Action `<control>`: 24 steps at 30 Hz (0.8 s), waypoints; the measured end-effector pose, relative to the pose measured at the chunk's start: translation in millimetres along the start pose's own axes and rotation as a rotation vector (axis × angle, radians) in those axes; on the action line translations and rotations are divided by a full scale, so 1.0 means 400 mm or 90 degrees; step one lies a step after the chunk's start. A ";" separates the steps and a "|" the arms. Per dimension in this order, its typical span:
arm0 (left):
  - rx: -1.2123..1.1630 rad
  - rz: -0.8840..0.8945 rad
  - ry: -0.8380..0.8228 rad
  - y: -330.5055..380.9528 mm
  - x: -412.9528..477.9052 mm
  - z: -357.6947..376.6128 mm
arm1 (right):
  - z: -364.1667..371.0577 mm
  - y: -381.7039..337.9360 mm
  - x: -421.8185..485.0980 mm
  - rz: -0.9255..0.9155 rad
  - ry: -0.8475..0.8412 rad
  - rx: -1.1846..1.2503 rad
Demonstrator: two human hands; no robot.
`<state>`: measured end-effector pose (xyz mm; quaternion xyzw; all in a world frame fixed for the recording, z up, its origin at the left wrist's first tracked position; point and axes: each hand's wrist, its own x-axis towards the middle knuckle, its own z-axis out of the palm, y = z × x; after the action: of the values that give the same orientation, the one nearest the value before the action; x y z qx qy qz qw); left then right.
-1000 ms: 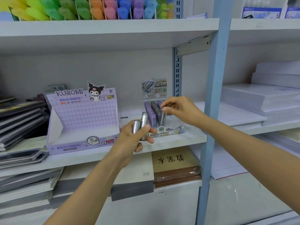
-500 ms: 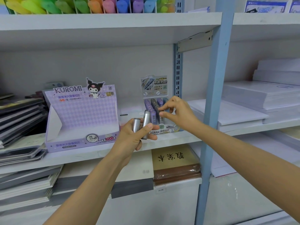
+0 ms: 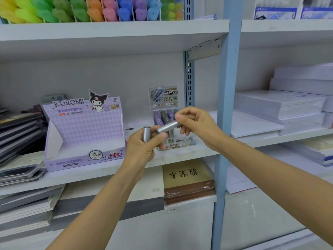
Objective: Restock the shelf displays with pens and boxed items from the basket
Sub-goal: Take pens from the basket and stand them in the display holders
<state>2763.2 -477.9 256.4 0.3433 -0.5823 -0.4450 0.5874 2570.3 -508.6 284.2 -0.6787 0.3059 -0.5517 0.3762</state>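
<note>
silver tube [image 3: 168, 126] in right hand [image 3: 195, 123]; display box [image 3: 84, 134] reads kuromi.

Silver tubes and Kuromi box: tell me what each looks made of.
Silver tubes: probably plastic with a metallic silver finish, given the soft speckled sheen; could be metal. Kuromi box: matte printed cardboard, shown by folded flaps and white cut edges.

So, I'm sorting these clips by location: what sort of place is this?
Probably a stationery shop or its stockroom. The shelves hold a Kuromi pencil-lead display box, rows of coloured highlighters and stacked packs of white paper.
</note>
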 end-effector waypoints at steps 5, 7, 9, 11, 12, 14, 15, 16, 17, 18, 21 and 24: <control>-0.047 0.030 0.051 0.018 0.004 0.005 | -0.010 0.005 -0.026 0.015 -0.127 -0.004; -0.056 0.031 0.058 0.023 0.005 0.008 | -0.010 0.006 -0.028 0.025 -0.152 0.001; -0.059 0.032 0.055 0.023 0.005 0.011 | -0.010 0.009 -0.029 0.035 -0.162 -0.005; -0.058 0.028 0.055 0.021 0.005 0.013 | -0.010 0.011 -0.033 0.051 -0.170 -0.003; -0.058 0.024 0.058 0.020 0.005 0.013 | -0.011 0.012 -0.036 0.055 -0.177 -0.005; -0.053 0.012 0.066 0.018 0.004 0.014 | -0.014 0.013 -0.038 0.050 -0.180 -0.022; -0.043 0.005 0.070 0.016 0.004 0.014 | -0.016 0.012 -0.036 0.044 -0.165 -0.030; -0.027 -0.004 0.070 0.013 0.005 0.015 | -0.020 0.011 -0.032 0.041 -0.137 -0.031; -0.008 -0.014 0.065 0.011 0.005 0.016 | -0.025 0.010 -0.025 0.041 -0.096 -0.026; 0.004 -0.027 0.055 0.009 0.005 0.018 | -0.031 0.009 -0.015 0.042 -0.047 -0.019; -0.005 -0.063 0.021 0.005 0.008 0.022 | -0.051 0.008 0.024 0.042 0.126 -0.028; -0.033 -0.059 -0.004 0.002 0.015 0.016 | -0.065 0.027 0.066 0.010 0.267 -0.136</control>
<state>2756.5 -482.6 259.8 0.3531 -0.5561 -0.4877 0.5730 2550.1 -540.7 291.7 -0.5826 0.4397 -0.6420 0.2346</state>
